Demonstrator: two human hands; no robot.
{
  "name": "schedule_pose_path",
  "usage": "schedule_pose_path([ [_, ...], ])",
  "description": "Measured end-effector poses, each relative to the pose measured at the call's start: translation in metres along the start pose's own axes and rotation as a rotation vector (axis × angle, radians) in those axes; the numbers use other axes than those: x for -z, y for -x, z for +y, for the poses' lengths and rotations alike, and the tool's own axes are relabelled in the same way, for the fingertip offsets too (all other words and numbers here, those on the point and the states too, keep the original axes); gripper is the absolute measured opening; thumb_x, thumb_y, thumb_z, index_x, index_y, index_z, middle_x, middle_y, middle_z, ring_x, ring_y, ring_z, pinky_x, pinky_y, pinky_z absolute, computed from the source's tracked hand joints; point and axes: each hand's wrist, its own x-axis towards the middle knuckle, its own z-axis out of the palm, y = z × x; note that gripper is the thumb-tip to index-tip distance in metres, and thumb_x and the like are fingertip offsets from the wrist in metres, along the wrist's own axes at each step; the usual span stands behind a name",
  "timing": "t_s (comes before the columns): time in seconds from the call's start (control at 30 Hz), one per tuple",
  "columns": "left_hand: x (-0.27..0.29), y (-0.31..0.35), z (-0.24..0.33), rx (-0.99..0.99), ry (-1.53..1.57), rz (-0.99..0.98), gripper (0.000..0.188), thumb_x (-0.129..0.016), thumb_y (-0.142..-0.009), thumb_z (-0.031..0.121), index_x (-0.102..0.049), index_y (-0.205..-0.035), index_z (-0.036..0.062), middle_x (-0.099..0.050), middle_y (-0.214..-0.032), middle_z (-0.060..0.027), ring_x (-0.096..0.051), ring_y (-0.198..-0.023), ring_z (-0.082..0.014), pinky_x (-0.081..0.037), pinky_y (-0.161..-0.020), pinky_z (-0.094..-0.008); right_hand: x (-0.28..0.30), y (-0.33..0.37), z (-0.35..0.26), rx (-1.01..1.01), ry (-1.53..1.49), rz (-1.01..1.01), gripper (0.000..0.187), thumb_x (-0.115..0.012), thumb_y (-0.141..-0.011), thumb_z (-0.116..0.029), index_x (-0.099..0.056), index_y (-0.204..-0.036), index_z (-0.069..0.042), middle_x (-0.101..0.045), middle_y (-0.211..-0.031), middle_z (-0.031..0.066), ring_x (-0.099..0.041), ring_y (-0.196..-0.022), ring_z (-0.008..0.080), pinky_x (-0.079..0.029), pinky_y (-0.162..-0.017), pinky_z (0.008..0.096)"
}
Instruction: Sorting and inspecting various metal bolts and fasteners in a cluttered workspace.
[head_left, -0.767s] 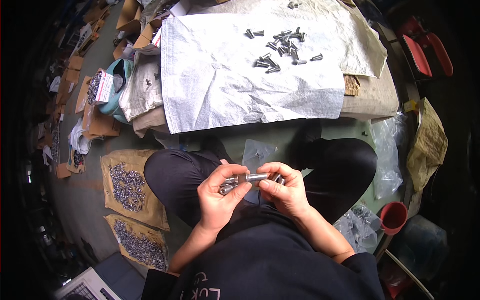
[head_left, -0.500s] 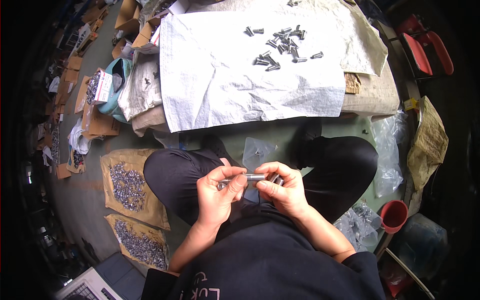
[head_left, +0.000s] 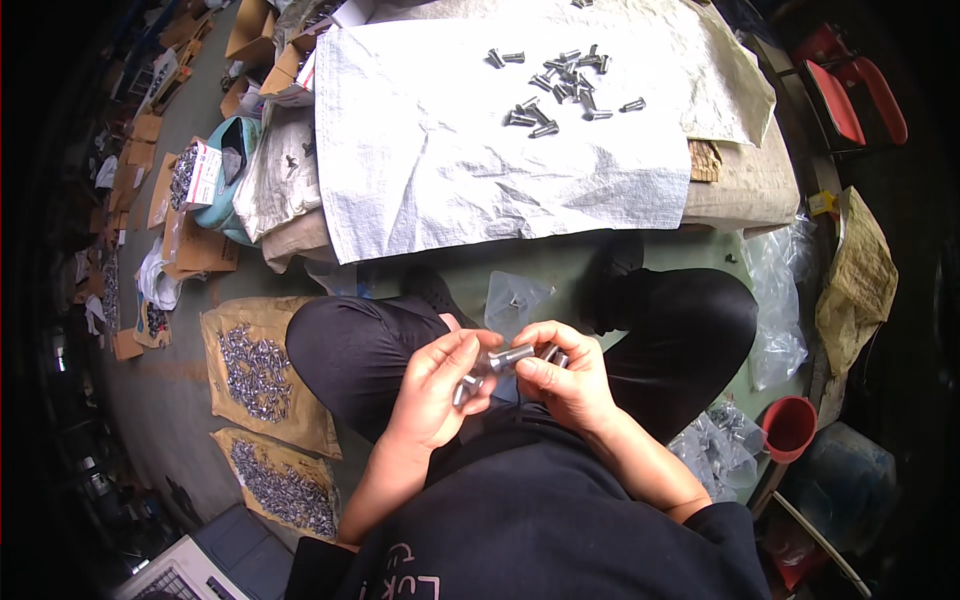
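Note:
My left hand (head_left: 428, 392) and my right hand (head_left: 575, 380) are close together above my lap. A silver metal bolt (head_left: 515, 355) spans the gap between them, one end at my left fingers and the other pinched by my right thumb and fingers. More bolts (head_left: 466, 390) poke out from the curled fingers of my left hand, slightly blurred. In my right hand, other short bolts (head_left: 556, 355) lie tucked between thumb and fingers. Beyond my knees, a loose pile of similar bolts (head_left: 570, 80) rests on a white woven sheet (head_left: 420, 180) over a low table.
Two brown sacks heaped with small metal parts (head_left: 258, 375) lie on the floor at left. Open cardboard boxes (head_left: 205, 240) stand farther left. On the right are clear plastic bags (head_left: 775, 340), a red bucket (head_left: 788, 430) and a red chair (head_left: 835, 105). A clear bag (head_left: 512, 300) lies between my feet.
My left hand has turned, and the bolts in it now show tilted downward. The bolt between the hands has tipped from level to slanting. My right hand has barely moved.

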Motion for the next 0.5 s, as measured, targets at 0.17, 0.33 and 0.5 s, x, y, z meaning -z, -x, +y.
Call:
schedule_pose_path([
  [0.17, 0.009, 0.001, 0.007, 0.121, 0.093, -0.138, 0.043, -0.041, -0.075, -0.006, -0.042, -0.118, -0.0038, -0.056, -0.099, -0.0135, -0.056, -0.084, -0.0176, -0.044, -0.061, -0.0247, 0.008, -0.003, -0.002, -0.058, -0.168, -0.015, 0.016, -0.059, -0.077, -0.01, -0.05, -0.088, -0.001, -0.053, -0.087, 0.0111, -0.044, -0.049, 0.0108, -0.034, -0.042, 0.0218],
  [0.33, 0.001, 0.005, 0.005, -0.04, -0.03, -0.119, 0.041, -0.05, -0.078, -0.003, -0.042, -0.118, -0.0027, -0.055, -0.105, -0.0155, -0.057, -0.083, -0.0166, -0.045, -0.059, -0.0233, 0.018, -0.004, -0.003, -0.083, -0.308, -0.07, 0.012, -0.053, -0.077, -0.012, -0.047, -0.082, -0.003, -0.052, -0.079, 0.0125, -0.043, -0.049, 0.0138, -0.035, -0.04, 0.0228],
  [0.5, 0.001, 0.008, -0.003, -0.204, -0.413, -0.027, 0.038, -0.058, -0.076, 0.0, -0.048, -0.113, -0.0022, -0.058, -0.1, -0.0137, -0.058, -0.073, -0.0151, -0.046, -0.059, -0.0227, 0.006, 0.0, -0.007, -0.11, 0.149, 0.031, 0.014, -0.063, -0.077, -0.013, -0.054, -0.081, -0.002, -0.052, -0.064, 0.0034, -0.043, -0.047, 0.0077, -0.032, -0.04, 0.0198],
])
